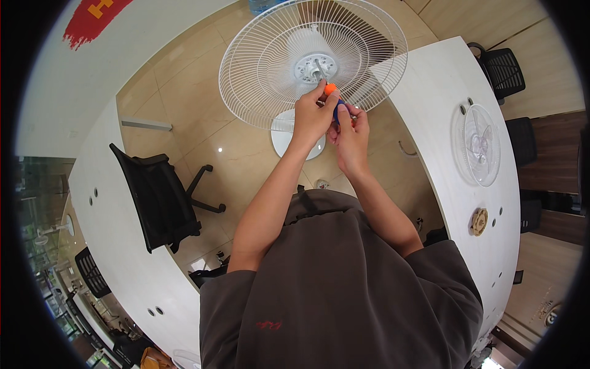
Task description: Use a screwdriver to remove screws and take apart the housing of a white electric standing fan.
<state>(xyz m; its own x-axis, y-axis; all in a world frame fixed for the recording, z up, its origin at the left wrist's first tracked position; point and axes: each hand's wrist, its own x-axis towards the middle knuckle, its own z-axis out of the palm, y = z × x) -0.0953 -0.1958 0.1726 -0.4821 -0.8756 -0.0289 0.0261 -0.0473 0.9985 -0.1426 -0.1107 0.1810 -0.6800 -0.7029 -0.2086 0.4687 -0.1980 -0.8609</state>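
A white pedestal fan stands in front of me, its wire rear grille tilted up and its round base on the floor below. At the grille's centre is a pale motor hub with a short shaft. My left hand is closed, fingers pinched at the front end of what looks like a screwdriver with an orange and blue handle. Around the blue rear part of that handle, my right hand is closed too. A thin metal rod runs from the orange end toward the hub; fingers partly hide where they meet.
On the right white desk lie a clear fan blade with a round guard and a brown ornate round object. A black swivel chair stands left, beside another white desk. More black chairs line the far right.
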